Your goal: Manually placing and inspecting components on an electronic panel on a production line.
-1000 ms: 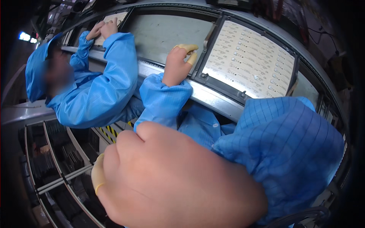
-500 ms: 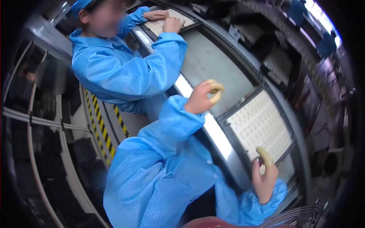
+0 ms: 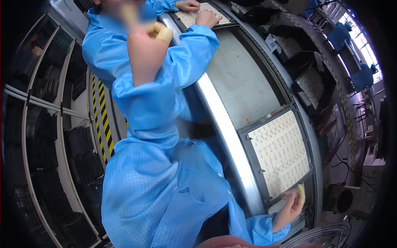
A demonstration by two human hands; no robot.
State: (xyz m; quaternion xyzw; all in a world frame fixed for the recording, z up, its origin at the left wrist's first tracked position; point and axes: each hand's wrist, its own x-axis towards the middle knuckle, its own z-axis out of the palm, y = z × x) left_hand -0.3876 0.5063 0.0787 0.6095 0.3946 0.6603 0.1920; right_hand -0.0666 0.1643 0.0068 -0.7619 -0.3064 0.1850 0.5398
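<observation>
My left hand (image 3: 148, 49) is raised in front of the co-worker's chest, away from the workbench. Yellow finger cots cover some of its fingertips, which curl inward; whatever they may hold is hidden, and part of the hand is smeared. Low on the right, my right hand (image 3: 289, 208) is beside the near corner of a dark frame. One finger in a yellow cot points up, apart from the other fingers, and I see nothing held. Inside that frame (image 3: 259, 175) lies a pale panel (image 3: 283, 151) with rows of small parts or marks.
At the far end, a co-worker in a blue smock (image 3: 111, 53) has both hands on a similar pale panel (image 3: 197, 17). A metal rail (image 3: 221, 113) edges the grey bench surface (image 3: 244, 78). Black bins (image 3: 312, 89) stand along the right; dark racks (image 3: 43, 128) line the left.
My left hand has risen from over the bench toward the upper left. My right hand has moved down off the panel to its near corner. The view has shifted slightly.
</observation>
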